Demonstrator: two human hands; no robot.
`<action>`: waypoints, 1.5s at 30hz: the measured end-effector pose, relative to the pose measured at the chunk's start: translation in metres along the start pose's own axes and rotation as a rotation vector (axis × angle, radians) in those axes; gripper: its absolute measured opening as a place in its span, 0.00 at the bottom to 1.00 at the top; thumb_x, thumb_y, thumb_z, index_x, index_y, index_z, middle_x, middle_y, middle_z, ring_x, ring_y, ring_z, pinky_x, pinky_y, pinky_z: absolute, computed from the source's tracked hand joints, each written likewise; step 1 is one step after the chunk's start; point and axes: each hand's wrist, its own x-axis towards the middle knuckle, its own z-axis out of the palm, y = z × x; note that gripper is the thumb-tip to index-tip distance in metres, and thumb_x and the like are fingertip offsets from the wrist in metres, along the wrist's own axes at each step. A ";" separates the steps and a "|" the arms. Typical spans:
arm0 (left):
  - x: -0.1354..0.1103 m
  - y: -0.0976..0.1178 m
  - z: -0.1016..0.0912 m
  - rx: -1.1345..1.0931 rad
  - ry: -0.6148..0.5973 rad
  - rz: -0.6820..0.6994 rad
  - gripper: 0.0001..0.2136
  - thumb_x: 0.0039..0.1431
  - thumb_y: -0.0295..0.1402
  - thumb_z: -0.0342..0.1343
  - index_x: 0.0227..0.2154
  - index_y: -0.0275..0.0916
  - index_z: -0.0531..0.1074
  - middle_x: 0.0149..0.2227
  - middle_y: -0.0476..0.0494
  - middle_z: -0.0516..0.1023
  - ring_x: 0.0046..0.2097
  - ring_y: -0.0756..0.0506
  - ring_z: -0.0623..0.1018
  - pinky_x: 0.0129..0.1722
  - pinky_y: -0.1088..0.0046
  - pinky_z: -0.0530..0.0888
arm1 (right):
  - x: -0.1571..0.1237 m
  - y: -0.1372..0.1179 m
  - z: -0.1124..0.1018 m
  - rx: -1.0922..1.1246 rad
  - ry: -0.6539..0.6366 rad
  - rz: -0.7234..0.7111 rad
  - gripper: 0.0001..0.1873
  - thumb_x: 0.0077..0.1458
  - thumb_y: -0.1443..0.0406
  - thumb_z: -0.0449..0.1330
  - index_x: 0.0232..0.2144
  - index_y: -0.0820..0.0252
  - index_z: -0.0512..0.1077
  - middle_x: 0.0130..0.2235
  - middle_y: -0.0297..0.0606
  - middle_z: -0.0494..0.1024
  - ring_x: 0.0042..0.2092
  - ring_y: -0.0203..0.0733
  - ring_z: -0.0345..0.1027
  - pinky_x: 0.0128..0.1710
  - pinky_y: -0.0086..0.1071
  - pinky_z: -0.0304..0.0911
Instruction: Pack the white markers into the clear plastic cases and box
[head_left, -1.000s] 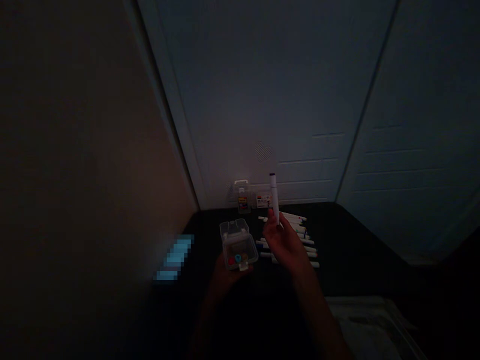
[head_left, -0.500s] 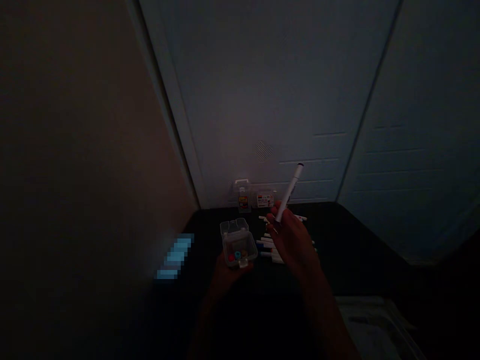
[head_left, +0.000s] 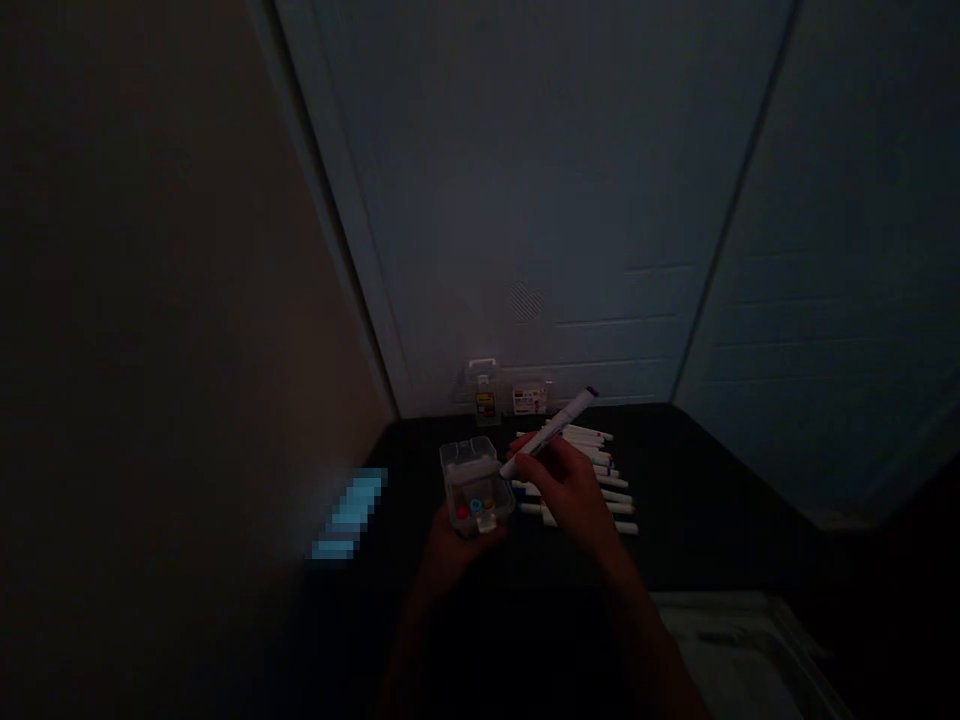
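A marker (head_left: pixel 551 430) slants in the right hand (head_left: pixel 566 487), its low end at the right rim of an open plastic box (head_left: pixel 456 497).

The right thumb and fingers are pinched closed around the marker's lower part; whether its tip touches the box, I cannot tell. The left hand (head_left: pixel 452 548) holds the box from below, partly open around its base, most fingers hidden; red, blue and brown bits (head_left: pixel 475 508) lie inside, and the lid (head_left: pixel 469 455) tips back. Right of the box, partly behind the right hand, more white markers (head_left: pixel 616 497) lie in a loose row on the dark table (head_left: pixel 697 500). Beyond the box, two small clear cases (head_left: pixel 486 400) stand before a pale wall (head_left: pixel 540 200). The room is dim.
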 end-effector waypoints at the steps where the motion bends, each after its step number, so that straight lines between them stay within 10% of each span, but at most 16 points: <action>1: 0.000 0.000 0.000 -0.003 -0.005 0.005 0.27 0.40 0.37 0.77 0.45 0.39 0.78 0.45 0.40 0.87 0.47 0.35 0.85 0.50 0.59 0.80 | -0.001 -0.001 0.001 -0.054 -0.027 -0.029 0.14 0.59 0.57 0.63 0.44 0.56 0.76 0.37 0.36 0.81 0.37 0.43 0.74 0.38 0.35 0.68; 5: 0.001 -0.001 -0.001 -0.019 -0.025 0.033 0.27 0.41 0.37 0.77 0.46 0.39 0.78 0.45 0.40 0.87 0.47 0.36 0.85 0.50 0.59 0.80 | -0.007 -0.007 0.002 -0.244 -0.134 -0.093 0.26 0.60 0.62 0.62 0.60 0.54 0.65 0.35 0.31 0.78 0.33 0.40 0.71 0.35 0.33 0.64; 9: 0.002 -0.002 -0.001 -0.040 -0.032 0.057 0.28 0.40 0.37 0.77 0.46 0.39 0.78 0.46 0.39 0.87 0.48 0.35 0.85 0.51 0.58 0.80 | -0.010 -0.008 0.001 -0.454 -0.212 -0.125 0.07 0.66 0.59 0.59 0.41 0.55 0.69 0.32 0.32 0.75 0.32 0.40 0.68 0.33 0.32 0.58; 13: 0.004 -0.006 -0.001 -0.049 -0.030 0.045 0.28 0.40 0.36 0.77 0.46 0.38 0.78 0.46 0.38 0.87 0.48 0.34 0.85 0.51 0.58 0.80 | -0.009 -0.008 0.002 -0.507 -0.221 -0.217 0.14 0.70 0.57 0.55 0.33 0.57 0.69 0.33 0.34 0.73 0.34 0.39 0.66 0.34 0.32 0.57; 20: 0.002 -0.004 0.000 -0.062 -0.023 0.027 0.29 0.39 0.36 0.77 0.47 0.37 0.78 0.46 0.37 0.87 0.48 0.34 0.85 0.50 0.59 0.80 | -0.013 -0.014 0.001 -0.483 -0.294 -0.166 0.21 0.66 0.62 0.60 0.60 0.55 0.66 0.35 0.33 0.77 0.32 0.38 0.69 0.33 0.30 0.58; 24: 0.001 -0.003 0.000 -0.062 0.003 0.004 0.30 0.38 0.37 0.78 0.46 0.36 0.79 0.45 0.37 0.87 0.47 0.34 0.85 0.49 0.60 0.81 | -0.014 -0.013 0.001 -0.565 -0.307 -0.231 0.07 0.68 0.60 0.58 0.42 0.57 0.72 0.32 0.33 0.77 0.32 0.39 0.69 0.33 0.31 0.55; 28: 0.002 -0.006 -0.001 -0.036 -0.015 0.027 0.29 0.40 0.37 0.77 0.48 0.38 0.79 0.46 0.39 0.87 0.48 0.35 0.85 0.49 0.60 0.81 | -0.012 -0.008 0.001 -0.577 -0.298 -0.315 0.15 0.69 0.56 0.59 0.33 0.58 0.72 0.34 0.35 0.77 0.34 0.39 0.69 0.35 0.31 0.56; 45: 0.006 -0.011 -0.002 -0.051 -0.003 0.099 0.27 0.38 0.39 0.76 0.44 0.38 0.80 0.44 0.38 0.87 0.45 0.36 0.85 0.45 0.63 0.81 | -0.015 -0.020 -0.005 -0.585 -0.471 -0.275 0.16 0.61 0.67 0.65 0.51 0.52 0.78 0.47 0.34 0.83 0.46 0.43 0.77 0.45 0.31 0.63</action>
